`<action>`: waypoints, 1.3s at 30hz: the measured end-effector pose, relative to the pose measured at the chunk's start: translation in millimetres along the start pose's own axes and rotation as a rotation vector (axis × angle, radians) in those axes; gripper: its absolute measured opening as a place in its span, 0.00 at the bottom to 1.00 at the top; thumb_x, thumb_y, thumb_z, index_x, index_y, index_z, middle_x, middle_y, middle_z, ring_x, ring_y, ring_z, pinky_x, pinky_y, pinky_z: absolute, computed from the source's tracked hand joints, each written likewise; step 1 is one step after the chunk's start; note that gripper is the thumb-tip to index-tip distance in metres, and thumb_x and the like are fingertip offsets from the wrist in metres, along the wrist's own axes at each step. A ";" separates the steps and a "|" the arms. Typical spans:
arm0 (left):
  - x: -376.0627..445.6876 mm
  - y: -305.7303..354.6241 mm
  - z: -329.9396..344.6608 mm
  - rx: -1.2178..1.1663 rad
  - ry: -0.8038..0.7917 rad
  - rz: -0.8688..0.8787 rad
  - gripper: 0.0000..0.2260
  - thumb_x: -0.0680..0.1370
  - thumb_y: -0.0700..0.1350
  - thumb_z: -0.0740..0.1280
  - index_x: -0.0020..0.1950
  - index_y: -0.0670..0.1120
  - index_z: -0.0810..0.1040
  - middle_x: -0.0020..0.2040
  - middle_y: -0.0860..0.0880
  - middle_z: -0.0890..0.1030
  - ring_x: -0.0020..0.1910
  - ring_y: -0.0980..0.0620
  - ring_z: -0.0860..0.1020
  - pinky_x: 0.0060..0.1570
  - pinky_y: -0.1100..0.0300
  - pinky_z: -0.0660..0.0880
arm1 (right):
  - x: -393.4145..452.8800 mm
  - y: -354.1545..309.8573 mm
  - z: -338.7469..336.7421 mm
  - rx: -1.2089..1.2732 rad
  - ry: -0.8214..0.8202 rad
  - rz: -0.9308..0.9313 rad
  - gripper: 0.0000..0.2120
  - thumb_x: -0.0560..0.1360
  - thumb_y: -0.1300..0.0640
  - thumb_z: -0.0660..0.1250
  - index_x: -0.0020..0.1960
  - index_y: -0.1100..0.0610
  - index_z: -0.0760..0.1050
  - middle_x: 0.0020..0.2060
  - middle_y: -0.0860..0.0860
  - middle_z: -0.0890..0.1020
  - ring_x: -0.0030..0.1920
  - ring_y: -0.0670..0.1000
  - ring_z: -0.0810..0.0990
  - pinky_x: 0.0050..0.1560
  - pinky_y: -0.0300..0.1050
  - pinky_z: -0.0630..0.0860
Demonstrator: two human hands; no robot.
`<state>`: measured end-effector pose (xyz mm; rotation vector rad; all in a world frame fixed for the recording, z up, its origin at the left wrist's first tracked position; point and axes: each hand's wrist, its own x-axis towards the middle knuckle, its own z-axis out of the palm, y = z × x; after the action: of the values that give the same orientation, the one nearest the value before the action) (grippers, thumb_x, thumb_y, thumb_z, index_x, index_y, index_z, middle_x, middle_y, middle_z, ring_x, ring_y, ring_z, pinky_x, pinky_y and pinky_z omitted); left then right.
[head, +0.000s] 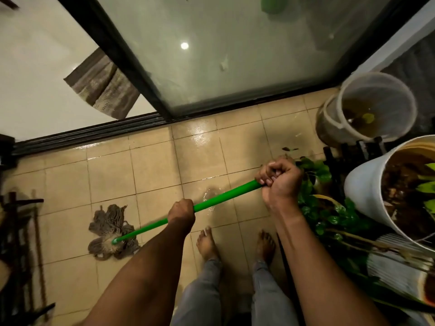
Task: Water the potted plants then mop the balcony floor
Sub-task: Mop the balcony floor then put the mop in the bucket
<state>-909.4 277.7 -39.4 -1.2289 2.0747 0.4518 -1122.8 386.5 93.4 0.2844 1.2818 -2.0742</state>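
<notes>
A mop with a green handle (219,200) runs across the beige tiled balcony floor (153,165). Its grey string head (110,234) lies spread on the tiles at the lower left. My left hand (181,214) grips the handle low down, near the middle. My right hand (280,178) is closed round the handle's top end. Wet patches shine on the tiles near the glass door and under the handle. Potted plants stand at the right: a large white pot (367,191) with soil and a leafy green plant (315,184) beside it.
A sliding glass door (235,55) with a dark frame and track borders the far side. A striped mat (103,88) lies indoors beyond it. Two pale buckets (374,102) stand at the far right. Dark metal bars (21,243) line the left. My bare feet (207,243) stand on the tiles.
</notes>
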 end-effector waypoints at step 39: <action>-64.8 257.8 -76.7 -0.072 0.199 0.374 0.06 0.79 0.41 0.63 0.53 0.43 0.77 0.42 0.46 0.77 0.39 0.49 0.73 0.38 0.56 0.73 | -2.7 -245.6 -82.5 0.112 0.089 -0.383 0.14 0.63 0.64 0.60 0.28 0.53 0.56 0.21 0.48 0.57 0.21 0.49 0.52 0.25 0.39 0.55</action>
<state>-1140.6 400.8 49.8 -0.9560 2.4922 0.5971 -1291.7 529.4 228.2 0.1928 1.3575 -2.4864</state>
